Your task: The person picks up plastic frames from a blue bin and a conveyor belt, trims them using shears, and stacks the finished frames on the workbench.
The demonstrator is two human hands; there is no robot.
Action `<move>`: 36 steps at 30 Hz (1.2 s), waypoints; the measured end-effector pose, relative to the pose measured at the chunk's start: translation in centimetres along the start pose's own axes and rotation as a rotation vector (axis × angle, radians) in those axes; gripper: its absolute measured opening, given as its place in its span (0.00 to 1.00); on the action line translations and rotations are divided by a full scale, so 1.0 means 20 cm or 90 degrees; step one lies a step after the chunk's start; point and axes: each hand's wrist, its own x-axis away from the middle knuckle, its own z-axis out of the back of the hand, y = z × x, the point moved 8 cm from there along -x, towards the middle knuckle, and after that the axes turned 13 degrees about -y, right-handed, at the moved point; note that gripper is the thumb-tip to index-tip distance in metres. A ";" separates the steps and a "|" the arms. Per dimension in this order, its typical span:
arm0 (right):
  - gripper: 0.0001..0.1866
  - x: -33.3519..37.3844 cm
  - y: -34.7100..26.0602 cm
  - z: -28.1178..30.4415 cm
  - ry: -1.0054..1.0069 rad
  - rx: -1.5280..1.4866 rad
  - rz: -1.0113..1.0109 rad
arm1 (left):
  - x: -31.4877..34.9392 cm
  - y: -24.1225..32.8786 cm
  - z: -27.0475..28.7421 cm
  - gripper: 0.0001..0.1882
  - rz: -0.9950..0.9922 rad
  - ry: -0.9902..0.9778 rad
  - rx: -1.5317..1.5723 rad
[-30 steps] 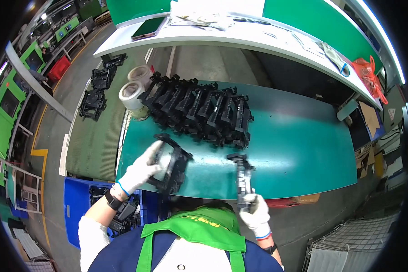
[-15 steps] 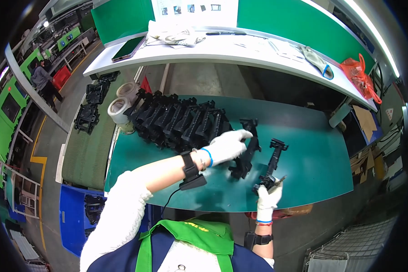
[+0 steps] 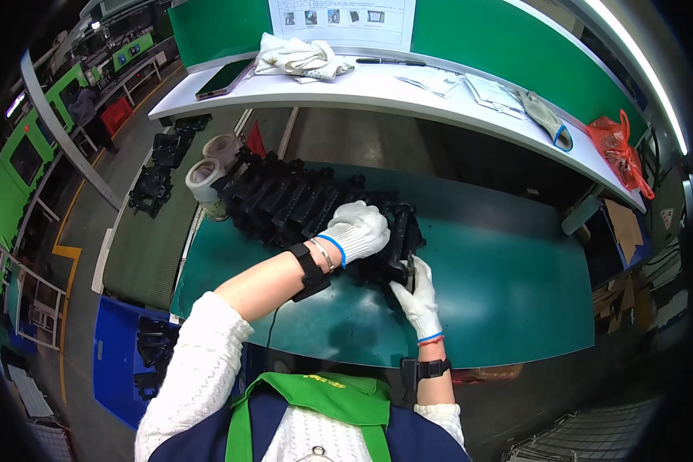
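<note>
Several black plastic frame parts stand packed in a row on the green table. At the row's right end my left hand, in a white knitted glove, is closed over a black part; its fingertips are hidden. My right hand, gloved too, grips the near end of another long black part, which rests against the row's end. A slim dark tool-like piece shows at the right thumb, too small to name.
Two rolls of clear tape stand left of the row. Beyond is a white shelf with a phone, cloth gloves and a red bag. More black parts lie on the conveyor and in a blue bin.
My left hand has moved left and its fingers have curled in. My right hand has carried its black part up and left, from the bare table to the row's end.
</note>
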 end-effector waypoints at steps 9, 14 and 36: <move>0.27 0.12 -0.11 0.03 0.156 -0.056 -0.065 | 0.45 -0.22 0.08 0.18 0.049 0.062 0.268; 0.26 0.20 -0.31 -0.24 0.163 -0.174 -0.012 | 0.59 -0.48 0.08 0.18 0.042 0.153 0.470; 0.36 0.00 -0.77 -1.77 -0.625 -0.444 -0.293 | 1.15 -1.52 -0.11 0.16 0.011 0.656 1.217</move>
